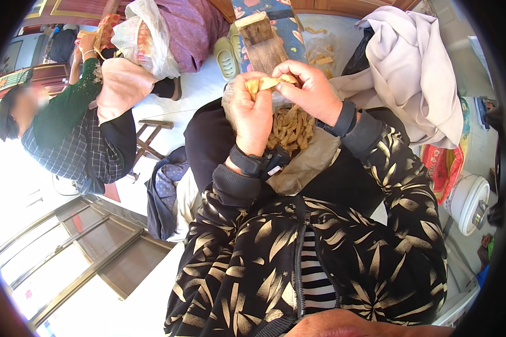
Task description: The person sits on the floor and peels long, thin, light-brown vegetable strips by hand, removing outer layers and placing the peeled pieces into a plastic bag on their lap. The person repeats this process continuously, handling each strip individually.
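Note:
A yellowish, pliable strip point(265, 83) runs twisted between my two hands. My left hand point(253, 118) pinches one end between thumb and fingers. The other end sits in my right hand point(310, 90), its thumb and forefinger pressed on it. Below them, a pile of similar tan strips point(293, 128) lies in a pale plastic bag point(305, 168) across my lap. Just beyond my fingers stands a wooden block point(255, 27) fixed on a worn board point(263, 52). What the strips are made of I cannot tell.
A patterned blue cloth point(294, 31) lies beneath the board. Pale green clogs point(226, 59) sit beside it. At right are a draped beige cloth point(409, 76) and a white lidded container point(470, 204). Another person point(76, 126) sits at left, near a folding stool point(149, 139).

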A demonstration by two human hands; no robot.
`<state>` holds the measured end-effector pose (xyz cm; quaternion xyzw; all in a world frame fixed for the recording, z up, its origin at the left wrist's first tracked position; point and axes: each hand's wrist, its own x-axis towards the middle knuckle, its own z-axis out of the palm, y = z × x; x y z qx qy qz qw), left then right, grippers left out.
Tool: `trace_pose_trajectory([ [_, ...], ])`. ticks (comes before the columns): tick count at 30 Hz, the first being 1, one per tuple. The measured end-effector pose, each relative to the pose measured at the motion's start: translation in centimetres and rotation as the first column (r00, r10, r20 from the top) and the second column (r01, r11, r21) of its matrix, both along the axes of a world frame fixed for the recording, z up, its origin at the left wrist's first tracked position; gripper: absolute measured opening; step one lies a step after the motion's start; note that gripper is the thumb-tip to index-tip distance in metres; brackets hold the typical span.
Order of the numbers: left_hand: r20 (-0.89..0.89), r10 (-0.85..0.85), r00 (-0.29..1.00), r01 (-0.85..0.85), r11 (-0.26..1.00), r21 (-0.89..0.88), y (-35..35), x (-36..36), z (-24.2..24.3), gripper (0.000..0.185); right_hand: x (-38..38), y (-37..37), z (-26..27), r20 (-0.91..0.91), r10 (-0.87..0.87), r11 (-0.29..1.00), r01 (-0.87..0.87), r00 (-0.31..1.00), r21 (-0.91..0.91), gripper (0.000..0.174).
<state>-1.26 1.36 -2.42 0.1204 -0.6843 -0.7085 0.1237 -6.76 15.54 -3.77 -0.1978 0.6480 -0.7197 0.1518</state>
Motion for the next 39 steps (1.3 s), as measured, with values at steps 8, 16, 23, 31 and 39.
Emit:
trace_pose_trajectory([
  [8, 0.065, -0.095, 0.993, 0.08, 0.976, 0.203, -0.5, 2.0, 1.7, 0.005, 0.0, 2.3, 1.9, 0.193, 0.34, 0.94, -0.326, 0.92, -0.102, 0.017],
  [16, -0.106, -0.022, 0.994, -0.018, 0.933, -0.359, -0.4, 2.0, 1.9, 0.016, -0.3, 2.2, 0.7, 0.18, 0.228, 0.974, -0.224, 0.957, -0.047, 0.023],
  [23, -0.007, -0.141, 0.99, 0.122, 0.882, -0.454, -0.6, 1.8, 2.3, 0.013, -0.9, 1.5, -0.5, -0.253, 0.169, 0.983, -0.144, 0.953, 0.112, 0.025],
  [31, -0.083, -0.315, 0.945, 0.315, 0.818, 0.481, -3.6, 2.7, 4.9, 0.012, -1.3, 3.7, 1.1, 0.158, 0.308, 0.951, -0.298, 0.938, -0.086, 0.036],
  [39, -0.26, -0.288, 0.922, -0.187, 0.257, -0.948, -1.7, 1.6, 3.6, 0.025, -1.1, 2.5, 0.2, -0.128, 0.233, 0.959, -0.206, 0.964, 0.196, 0.036],
])
